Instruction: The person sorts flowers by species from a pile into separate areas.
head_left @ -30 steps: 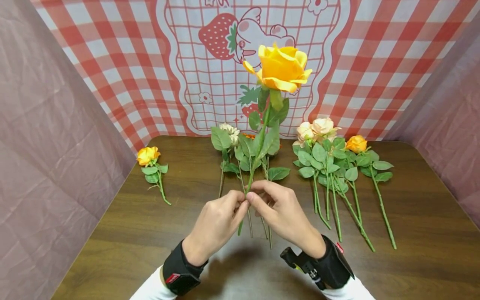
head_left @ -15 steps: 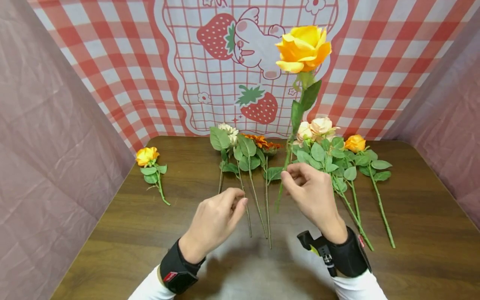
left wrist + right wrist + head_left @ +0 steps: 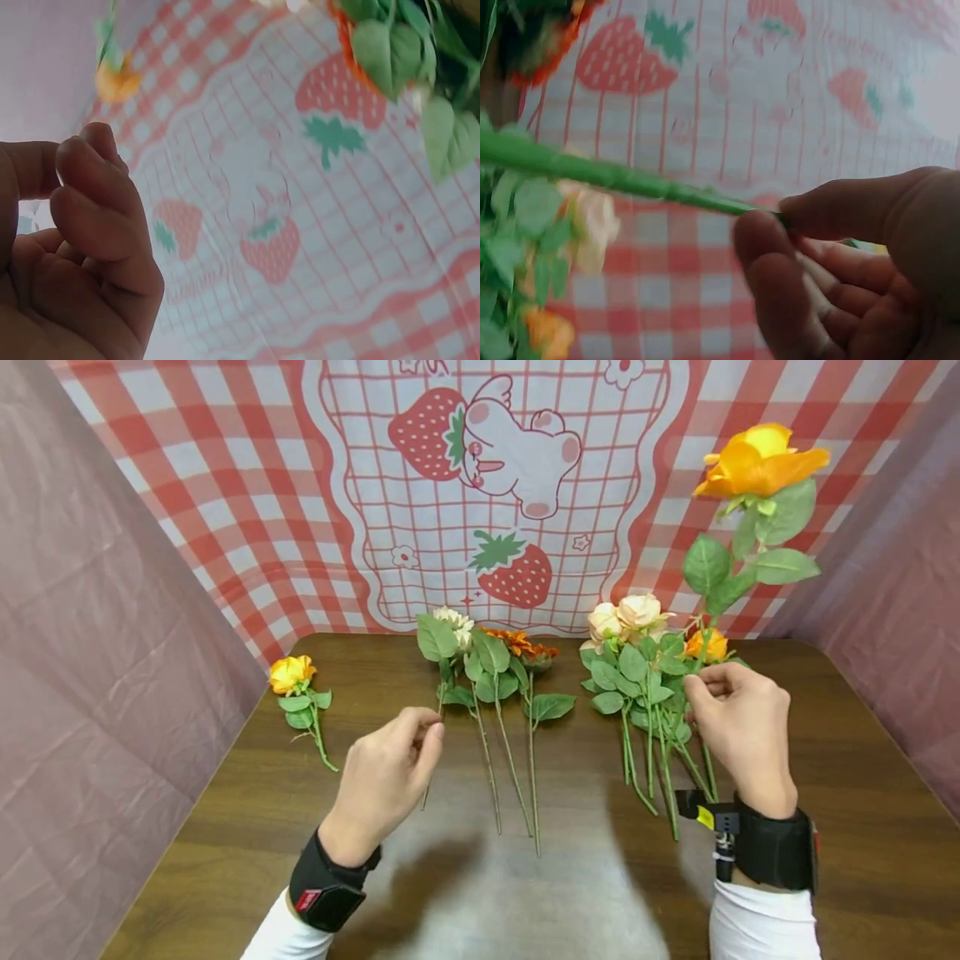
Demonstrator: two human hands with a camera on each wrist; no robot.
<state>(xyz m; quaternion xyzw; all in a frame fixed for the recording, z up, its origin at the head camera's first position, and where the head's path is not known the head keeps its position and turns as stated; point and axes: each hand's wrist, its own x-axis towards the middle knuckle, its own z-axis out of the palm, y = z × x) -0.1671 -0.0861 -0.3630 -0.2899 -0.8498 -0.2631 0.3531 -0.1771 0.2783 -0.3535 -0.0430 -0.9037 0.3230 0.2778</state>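
Observation:
In the head view my right hand (image 3: 738, 727) pinches the green stem of a yellow-orange rose (image 3: 761, 464), raised above the flowers on the right. The right wrist view shows the stem (image 3: 637, 180) between the thumb and fingertips. My left hand (image 3: 386, 777) holds nothing, its fingers loosely curled, above the table left of the middle. It overlaps the lower stem of a white flower (image 3: 453, 625) in the head view; whether they touch I cannot tell. Close to that flower lie orange-red flowers (image 3: 517, 642) on thin stems.
The brown wooden table (image 3: 247, 835) carries another yellow rose (image 3: 292, 675) at far left. Pale peach roses (image 3: 637, 612) and an orange rose (image 3: 708, 645) lie at right, partly behind the right hand. Behind hangs a checked cloth (image 3: 465, 485) with strawberry prints.
My right hand has carried the rose rightward from the middle to over the right-hand flowers. My left hand has let go of its stem and moved left.

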